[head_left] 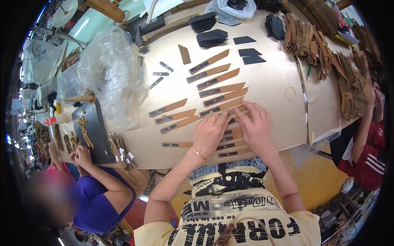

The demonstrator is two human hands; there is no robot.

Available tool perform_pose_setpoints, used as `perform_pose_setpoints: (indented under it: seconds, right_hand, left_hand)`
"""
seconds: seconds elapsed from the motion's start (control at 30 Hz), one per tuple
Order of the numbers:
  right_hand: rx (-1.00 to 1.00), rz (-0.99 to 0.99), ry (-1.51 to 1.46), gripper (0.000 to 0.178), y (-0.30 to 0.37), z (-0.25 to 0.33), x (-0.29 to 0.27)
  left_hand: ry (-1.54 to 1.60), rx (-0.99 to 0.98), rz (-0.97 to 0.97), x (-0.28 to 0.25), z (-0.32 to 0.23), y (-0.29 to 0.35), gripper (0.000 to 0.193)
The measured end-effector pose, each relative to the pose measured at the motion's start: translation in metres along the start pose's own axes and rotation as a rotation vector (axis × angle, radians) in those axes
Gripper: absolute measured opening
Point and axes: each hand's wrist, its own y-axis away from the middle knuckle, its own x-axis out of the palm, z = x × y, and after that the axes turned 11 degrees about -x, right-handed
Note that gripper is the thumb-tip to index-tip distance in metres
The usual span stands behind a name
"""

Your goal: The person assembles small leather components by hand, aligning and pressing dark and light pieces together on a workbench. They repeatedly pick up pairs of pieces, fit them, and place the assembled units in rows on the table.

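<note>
The person's left hand (210, 132) and right hand (257, 126) have fingertips at a brown strip (232, 111) on the desk (279, 90); whether either grip pinches it cannot be told. Small dark pieces (160, 74) (three of them) lie at ten o'clock from the hands.

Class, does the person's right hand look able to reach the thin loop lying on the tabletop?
Probably yes: the thin loop lies beyond the right hand, up and to its right, with only tabletop showing between. That hand is down among the brown strips, though.
</note>
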Motion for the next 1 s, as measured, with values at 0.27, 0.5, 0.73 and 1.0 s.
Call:
perform_pose_setpoints:
  seconds: [0.27, 0.5, 0.73, 1.0]
  right_hand:
    - [-0.009, 0.047, 0.027, 0.045, -0.001, 0.001, -0.001]
    - [0.004, 0.056, 0.033, 0.043, -0.003, 0.004, -0.003]
    - [-0.015, 0.072, 0.055, 0.044, -0.003, 0.004, -0.004]
    - [-0.004, -0.029, 0.013, 0.04, 0.002, 0.001, -0.002]
  left_hand:
    - [0.214, -0.06, -0.006, 0.003, 0.005, -0.004, 0.011]
    - [0.494, -0.311, 0.07, -0.003, 0.011, -0.005, 0.005]
    - [1.475, -0.786, -0.116, -0.035, 0.031, -0.001, 0.008]
    - [1.71, -0.37, 0.221, -0.058, 0.039, 0.006, 0.008]
